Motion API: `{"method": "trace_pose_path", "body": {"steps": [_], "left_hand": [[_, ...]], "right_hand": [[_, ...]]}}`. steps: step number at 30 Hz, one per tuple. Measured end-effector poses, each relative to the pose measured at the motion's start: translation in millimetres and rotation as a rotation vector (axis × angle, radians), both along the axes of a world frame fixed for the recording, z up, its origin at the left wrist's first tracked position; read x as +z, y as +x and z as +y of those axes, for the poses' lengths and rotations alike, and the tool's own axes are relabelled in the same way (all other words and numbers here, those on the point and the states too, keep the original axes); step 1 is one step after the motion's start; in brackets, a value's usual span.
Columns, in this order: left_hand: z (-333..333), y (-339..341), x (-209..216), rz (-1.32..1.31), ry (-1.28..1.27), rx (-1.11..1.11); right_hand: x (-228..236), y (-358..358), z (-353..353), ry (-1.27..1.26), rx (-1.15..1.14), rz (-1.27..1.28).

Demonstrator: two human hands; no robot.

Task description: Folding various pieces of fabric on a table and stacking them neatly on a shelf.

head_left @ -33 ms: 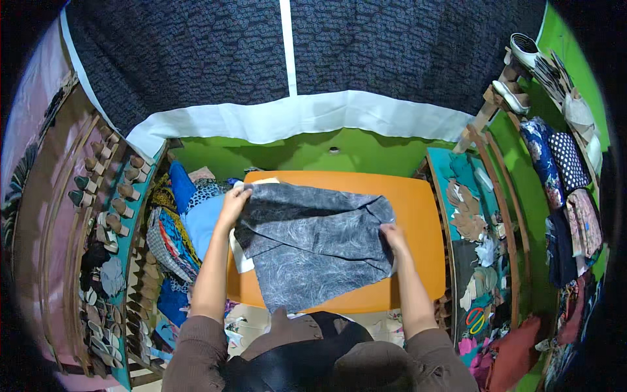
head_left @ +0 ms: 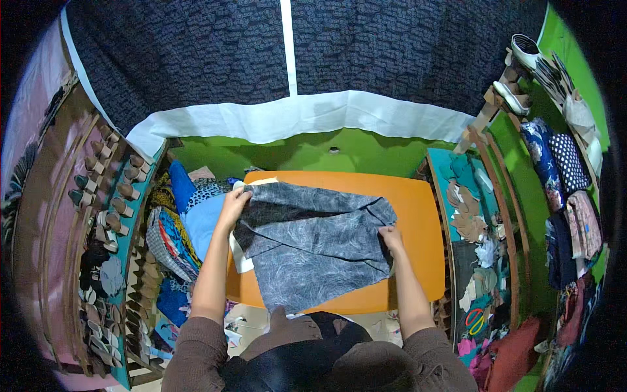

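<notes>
Cloth [head_left: 320, 238] in mottled dark grey, creased and partly folded, lies across an orange tabletop [head_left: 418, 235], its lower corner reaching the near edge by the person's lap. Two bare hands are set well apart on it: the left hand [head_left: 233, 204] pinches the upper left corner, and the right hand [head_left: 393, 240] grips the right edge, fingers curled. A cream piece [head_left: 241, 253] shows from beneath on the left. Beside the table on that side is a heap of coloured fabrics [head_left: 175, 238]. Shoes [head_left: 127, 191] line a rack further left; to the right, scissors [head_left: 475, 321] with colourful handles lie on a cluttered shelf.
</notes>
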State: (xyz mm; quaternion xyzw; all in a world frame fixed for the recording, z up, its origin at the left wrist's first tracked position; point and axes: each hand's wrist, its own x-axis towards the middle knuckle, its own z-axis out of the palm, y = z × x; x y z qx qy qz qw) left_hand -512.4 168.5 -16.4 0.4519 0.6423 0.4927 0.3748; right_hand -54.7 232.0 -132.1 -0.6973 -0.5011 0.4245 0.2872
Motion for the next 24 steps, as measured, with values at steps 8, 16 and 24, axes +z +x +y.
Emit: {"method": "trace_pose_path", "body": {"steps": [8, 16, 24], "left_hand": [[-31.3, 4.7, 0.8, -0.164, -0.148, -0.042], [-25.1, 43.9, -8.1, -0.181, -0.310, -0.059], [-27.6, 62.7, -0.4, -0.145, -0.184, -0.041]], "right_hand": [[8.7, -28.6, -17.5, 0.283, -0.255, -0.558], [15.9, -7.5, 12.9, 0.209, -0.076, -0.396], [12.3, 9.2, 4.7, -0.096, -0.137, 0.834]]}}
